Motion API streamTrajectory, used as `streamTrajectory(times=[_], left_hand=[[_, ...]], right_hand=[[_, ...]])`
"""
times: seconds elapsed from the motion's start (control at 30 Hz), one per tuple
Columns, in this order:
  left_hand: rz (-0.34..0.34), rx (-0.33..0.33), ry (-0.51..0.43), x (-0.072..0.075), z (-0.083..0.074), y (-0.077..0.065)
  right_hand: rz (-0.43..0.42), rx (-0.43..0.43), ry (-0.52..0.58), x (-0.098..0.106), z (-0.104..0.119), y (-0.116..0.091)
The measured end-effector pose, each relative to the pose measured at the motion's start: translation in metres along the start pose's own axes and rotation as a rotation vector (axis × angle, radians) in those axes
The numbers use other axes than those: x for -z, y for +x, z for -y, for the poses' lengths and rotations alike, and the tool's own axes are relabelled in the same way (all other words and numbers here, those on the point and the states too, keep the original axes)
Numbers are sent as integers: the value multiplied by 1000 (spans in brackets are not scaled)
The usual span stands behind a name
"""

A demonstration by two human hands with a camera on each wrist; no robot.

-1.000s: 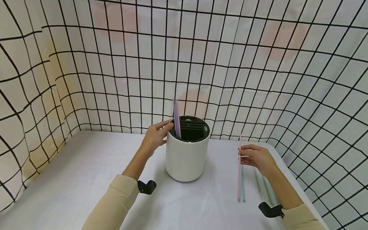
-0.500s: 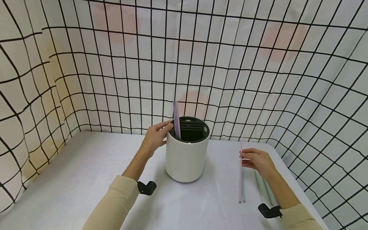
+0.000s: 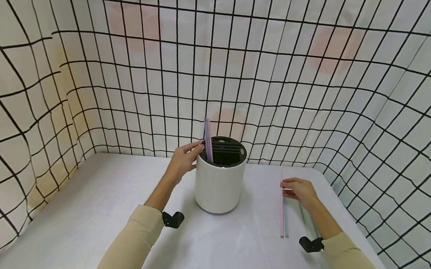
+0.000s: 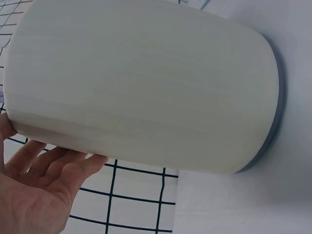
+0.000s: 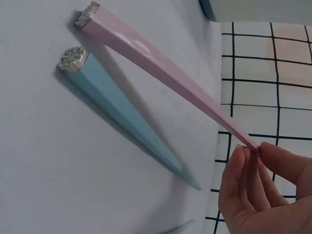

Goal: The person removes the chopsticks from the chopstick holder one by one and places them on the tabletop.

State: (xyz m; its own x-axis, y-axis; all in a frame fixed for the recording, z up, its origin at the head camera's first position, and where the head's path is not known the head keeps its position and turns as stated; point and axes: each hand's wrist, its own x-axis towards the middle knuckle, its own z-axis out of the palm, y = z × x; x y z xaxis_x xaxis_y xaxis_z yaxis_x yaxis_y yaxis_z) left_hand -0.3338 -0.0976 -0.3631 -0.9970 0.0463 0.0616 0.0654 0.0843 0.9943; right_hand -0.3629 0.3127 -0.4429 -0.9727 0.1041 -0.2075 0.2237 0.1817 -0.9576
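A white cylindrical utensil holder (image 3: pixel 219 188) with a black slotted top stands upright on the table. My left hand (image 3: pixel 182 159) holds its rim, thumb at the top edge and fingers along the side. Several purple and pink chopsticks (image 3: pixel 208 145) stand upright in the holder's left part. To the right, my right hand (image 3: pixel 300 190) pinches the thin end of a pink chopstick (image 5: pixel 161 70) between thumb and fingertips. That chopstick slants, its thick, silver-capped end low near the table. Close beside it, a blue chopstick (image 5: pixel 117 109) with a patterned silver end lies on the cloth.
Pale green sticks (image 3: pixel 308 221) lie by the right forearm, which partly hides them. A black wire grid (image 3: pixel 182 91) encloses the back and both sides of the white table (image 3: pixel 208 251). Dark wrist cameras (image 3: pixel 173 220) stick out from the sleeves.
My right hand has come slightly toward me and lower with the pink chopstick, whose thick end is now nearly level with the blue one's. My left hand stays on the holder.
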Motion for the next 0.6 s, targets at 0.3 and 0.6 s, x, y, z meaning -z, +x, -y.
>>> streamTrajectory(times=[0.3,0.6], left_hand=[[6,-15,1,0,1,0],[4,-18,0,0,0,-1]], right_hand=[[-20,-7,-4,-2,-13,5],[-67,-31,-46,-2,-24,12]])
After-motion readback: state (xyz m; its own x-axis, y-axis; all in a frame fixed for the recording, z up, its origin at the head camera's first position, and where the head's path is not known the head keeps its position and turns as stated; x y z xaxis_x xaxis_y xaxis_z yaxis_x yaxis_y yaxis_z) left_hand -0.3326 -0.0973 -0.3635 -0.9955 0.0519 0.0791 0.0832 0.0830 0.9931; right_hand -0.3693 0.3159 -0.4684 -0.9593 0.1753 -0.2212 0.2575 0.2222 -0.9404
